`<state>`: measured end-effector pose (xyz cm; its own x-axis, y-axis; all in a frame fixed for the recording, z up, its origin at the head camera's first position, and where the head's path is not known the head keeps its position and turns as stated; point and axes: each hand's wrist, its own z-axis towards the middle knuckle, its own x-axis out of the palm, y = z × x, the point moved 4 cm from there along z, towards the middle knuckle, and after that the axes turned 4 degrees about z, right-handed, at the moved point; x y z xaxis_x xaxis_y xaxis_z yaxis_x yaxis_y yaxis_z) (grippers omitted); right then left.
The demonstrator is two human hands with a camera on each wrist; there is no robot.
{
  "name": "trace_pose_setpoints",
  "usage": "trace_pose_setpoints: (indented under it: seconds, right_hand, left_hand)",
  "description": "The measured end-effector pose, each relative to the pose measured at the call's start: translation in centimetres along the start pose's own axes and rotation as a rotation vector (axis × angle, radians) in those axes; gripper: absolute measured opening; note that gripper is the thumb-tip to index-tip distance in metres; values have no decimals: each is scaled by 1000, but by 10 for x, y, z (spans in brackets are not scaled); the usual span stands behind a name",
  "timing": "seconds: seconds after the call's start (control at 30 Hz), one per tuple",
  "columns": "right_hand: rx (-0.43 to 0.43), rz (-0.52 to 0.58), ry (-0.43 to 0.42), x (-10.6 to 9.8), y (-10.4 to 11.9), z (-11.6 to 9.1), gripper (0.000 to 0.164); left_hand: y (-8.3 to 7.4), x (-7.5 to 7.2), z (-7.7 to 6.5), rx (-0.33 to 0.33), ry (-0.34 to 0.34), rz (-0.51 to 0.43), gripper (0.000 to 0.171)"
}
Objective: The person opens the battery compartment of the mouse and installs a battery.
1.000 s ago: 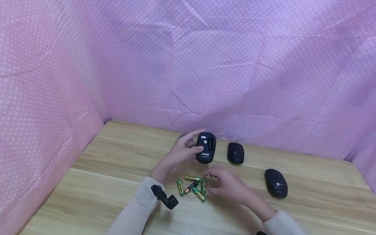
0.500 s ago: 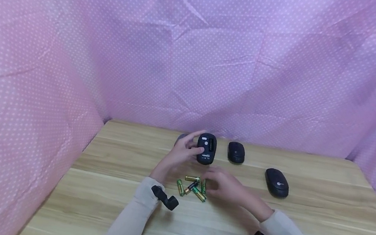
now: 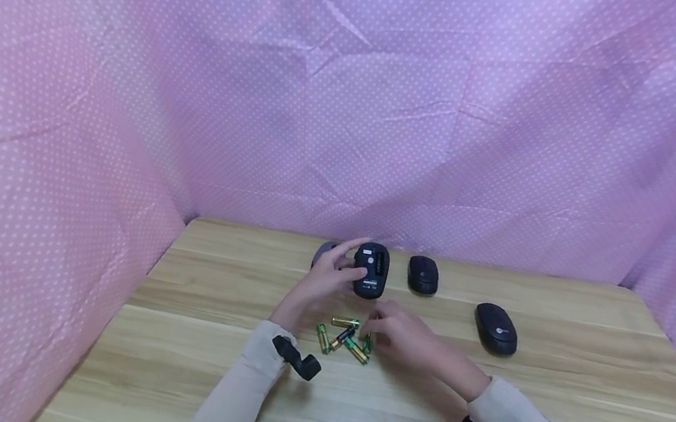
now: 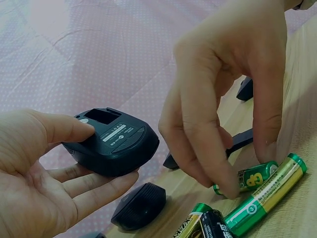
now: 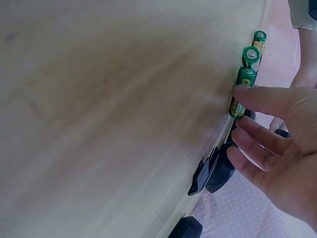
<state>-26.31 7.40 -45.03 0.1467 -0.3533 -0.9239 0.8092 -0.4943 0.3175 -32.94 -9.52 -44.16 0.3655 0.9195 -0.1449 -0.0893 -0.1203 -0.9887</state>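
My left hand [image 3: 326, 278] holds a black computer mouse [image 3: 374, 287] with its underside up, thumb on the underside and fingers beneath. In the left wrist view an open battery slot [image 4: 99, 116] shows in that mouse. My right hand [image 3: 403, 336] reaches down to the table and pinches a green AA battery [image 4: 253, 177] between thumb and fingers, at the right side of a small pile. Beside it lie several more batteries: a green-and-gold one [image 3: 345, 322], a black-and-copper one [image 3: 343, 338] and another green-and-gold one [image 3: 357, 351].
Two black mice stand farther back and right, a smaller mouse [image 3: 424, 276] and a larger mouse [image 3: 496, 329]. A grey mouse [image 3: 323, 249] is partly hidden behind the left hand. A flat black piece [image 5: 200, 176] lies near the right fingers. Pink dotted cloth [image 3: 352, 130] surrounds the wooden table [image 3: 159, 376].
My right fingers have closed in on the rightmost battery, which has shifted slightly. The left hand and its mouse have come down a little, showing more of the grey mouse behind.
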Motion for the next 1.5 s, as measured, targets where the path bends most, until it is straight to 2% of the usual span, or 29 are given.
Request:
trace_pose_setpoints:
  seconds: [0.1,0.33,0.57,0.7,0.87,1.0,1.17,1.3,1.5]
  right_hand:
    - [-19,-32,-3,2,1,0,24]
    - [-6,-63,26,6,2,0,20]
    - [-11,-40,-5,5,-2,-1,24]
    - [-1,80,-16,-1,-6,0,24]
    - [104,337,-15,-15,-16,1,19]
    - [137,555,-79,-30,-23,3,16]
    - [180,799,-177,-45,-32,7,24]
    - [254,882,-273,-54,-39,8,31]
    - [338,877,-403,-64,-48,7,34]
  left_hand:
    - [1,0,1,-5,-6,-7,62]
    - [2,-1,1,-7,-8,-17,61]
    - [2,-2,0,-7,-8,-29,63]
    - [2,-1,1,-7,-14,-50,63]
    - [2,0,2,-16,-24,-82,62]
    - [2,0,2,-12,-25,-79,61]
    - [2,0,2,-9,-16,-69,62]
    - [2,1,2,-17,-14,-57,63]
    - [1,4,1,-28,-14,-50,64]
